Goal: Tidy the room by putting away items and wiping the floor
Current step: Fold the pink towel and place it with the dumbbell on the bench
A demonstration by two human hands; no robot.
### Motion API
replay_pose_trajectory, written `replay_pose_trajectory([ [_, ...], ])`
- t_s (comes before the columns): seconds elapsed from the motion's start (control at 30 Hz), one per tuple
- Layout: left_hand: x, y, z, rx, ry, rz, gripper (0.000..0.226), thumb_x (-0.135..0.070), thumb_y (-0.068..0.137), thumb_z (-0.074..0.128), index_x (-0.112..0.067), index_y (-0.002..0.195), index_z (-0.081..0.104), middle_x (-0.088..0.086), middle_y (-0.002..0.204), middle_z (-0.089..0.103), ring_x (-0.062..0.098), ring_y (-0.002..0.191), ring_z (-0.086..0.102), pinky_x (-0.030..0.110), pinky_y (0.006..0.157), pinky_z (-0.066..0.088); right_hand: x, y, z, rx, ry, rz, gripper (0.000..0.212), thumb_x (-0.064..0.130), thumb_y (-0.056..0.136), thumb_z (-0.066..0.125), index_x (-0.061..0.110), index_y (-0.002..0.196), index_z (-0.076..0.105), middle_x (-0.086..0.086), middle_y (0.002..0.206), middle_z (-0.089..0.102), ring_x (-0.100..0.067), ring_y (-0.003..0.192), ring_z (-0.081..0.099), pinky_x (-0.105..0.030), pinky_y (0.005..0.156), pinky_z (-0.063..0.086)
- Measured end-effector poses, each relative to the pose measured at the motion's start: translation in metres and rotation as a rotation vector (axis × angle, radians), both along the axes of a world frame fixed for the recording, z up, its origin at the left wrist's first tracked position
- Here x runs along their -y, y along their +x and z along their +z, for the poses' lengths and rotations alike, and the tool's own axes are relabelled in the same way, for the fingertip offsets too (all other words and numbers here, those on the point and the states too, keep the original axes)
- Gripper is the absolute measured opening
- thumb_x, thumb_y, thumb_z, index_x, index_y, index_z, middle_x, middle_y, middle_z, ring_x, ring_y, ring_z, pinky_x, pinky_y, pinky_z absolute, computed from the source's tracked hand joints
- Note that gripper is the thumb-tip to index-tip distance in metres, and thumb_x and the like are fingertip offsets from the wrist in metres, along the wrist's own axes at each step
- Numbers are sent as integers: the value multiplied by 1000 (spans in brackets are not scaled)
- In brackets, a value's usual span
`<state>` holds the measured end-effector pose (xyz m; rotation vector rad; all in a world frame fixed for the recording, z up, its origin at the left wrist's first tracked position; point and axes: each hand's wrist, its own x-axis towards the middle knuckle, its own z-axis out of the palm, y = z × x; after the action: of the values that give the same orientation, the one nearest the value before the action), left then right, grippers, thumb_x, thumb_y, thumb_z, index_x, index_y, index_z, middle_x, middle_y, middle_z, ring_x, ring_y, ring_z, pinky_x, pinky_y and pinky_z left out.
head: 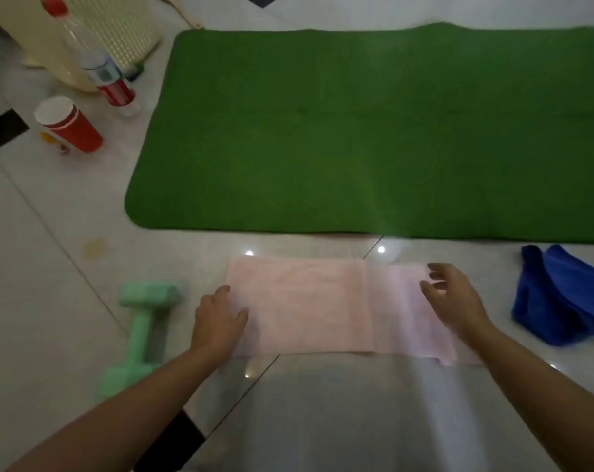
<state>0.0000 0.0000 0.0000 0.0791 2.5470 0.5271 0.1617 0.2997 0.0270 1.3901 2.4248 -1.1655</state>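
While spread flat on the floor [67, 301], pink towel [309, 304] under left hand [217, 321] and right hand [455, 298], fingers [438, 267] released.

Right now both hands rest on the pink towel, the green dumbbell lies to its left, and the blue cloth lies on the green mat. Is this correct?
Not quite. The head view shows the blue cloth on the tiled floor, off the green mat. The rest holds.

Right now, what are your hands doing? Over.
Left hand and right hand open, flat on pink towel. Dumbbell beside left hand. Nothing blocking.
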Motion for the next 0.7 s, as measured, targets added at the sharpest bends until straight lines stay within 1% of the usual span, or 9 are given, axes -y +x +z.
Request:
replay_pose_trajectory([
  [0.1, -3, 1, -4, -90, -5, 158, 61, -20, 81, 67, -3, 134, 41, 27, 129, 46, 42, 119, 46, 44, 102, 39, -11, 20, -7, 79, 79, -108, 48, 17, 90, 55, 9, 135, 42, -17, 133, 46, -32, 117, 50, -44, 97, 43],
  [0.17, -4, 2, -6, -77, 20, 227, 59, -22, 77, 68, -6, 130, 45, 25, 125, 51, 42, 112, 52, 47, 98, 45, -15, 36, -8, 146, 89, -156, 52, 17, 88, 57, 9, 136, 40, -18, 136, 44, -35, 120, 48, -47, 101, 41],
  [0.27, -1, 4, -15, -58, 31, 203, 52, -26, 69, 65, -11, 117, 53, 20, 114, 59, 39, 98, 60, 48, 87, 52, -17, 53, -13, 203, 59, -285, 59, 17, 85, 61, 4, 137, 36, -22, 138, 42, -39, 121, 46, -49, 103, 39],
  [0.37, -4, 0, -13, -61, 57, 260, 44, -14, 76, 67, -2, 116, 53, 23, 115, 57, 40, 98, 58, 45, 85, 49, -19, 55, -20, 212, -26, -414, 61, 17, 84, 63, 1, 135, 35, -22, 134, 44, -39, 117, 49, -47, 98, 42],
  [0.47, -6, -2, -12, -61, 91, 287, 33, -6, 81, 62, 4, 112, 56, 24, 114, 58, 39, 97, 58, 40, 78, 45, -15, 50, -20, 218, -106, -427, 42, 13, 85, 58, 1, 123, 47, -21, 122, 55, -37, 106, 55, -47, 92, 47],
  [0.53, -6, 0, -10, -69, 124, 284, 30, -1, 82, 58, 5, 111, 56, 24, 112, 59, 36, 94, 58, 35, 73, 41, -10, 42, -13, 151, -132, -395, 28, 10, 85, 53, 3, 112, 56, -18, 109, 61, -34, 94, 58, -48, 87, 50],
  [0.6, -4, 2, -7, -65, 156, 284, 29, 0, 82, 56, 3, 111, 57, 23, 111, 61, 32, 90, 57, 32, 72, 40, -2, 26, -1, 44, -139, -358, 21, 9, 87, 51, 4, 106, 58, -14, 97, 59, -29, 86, 56, -41, 77, 49],
  [0.67, -2, 3, -6, -50, 196, 287, 27, 0, 83, 56, 0, 110, 57, 21, 109, 63, 29, 88, 57, 32, 74, 41, 11, 7, 10, -60, -142, -298, 15, 8, 86, 52, 5, 99, 59, -11, 91, 58, -24, 80, 53, -33, 69, 44],
  [0.7, 0, 4, -6, -41, 225, 297, 26, 0, 83, 56, -1, 109, 57, 19, 107, 64, 26, 87, 56, 31, 75, 41, 19, -4, 15, -105, -174, -260, 12, 9, 86, 53, 7, 96, 59, -9, 89, 59, -23, 79, 53, -32, 67, 44],
])
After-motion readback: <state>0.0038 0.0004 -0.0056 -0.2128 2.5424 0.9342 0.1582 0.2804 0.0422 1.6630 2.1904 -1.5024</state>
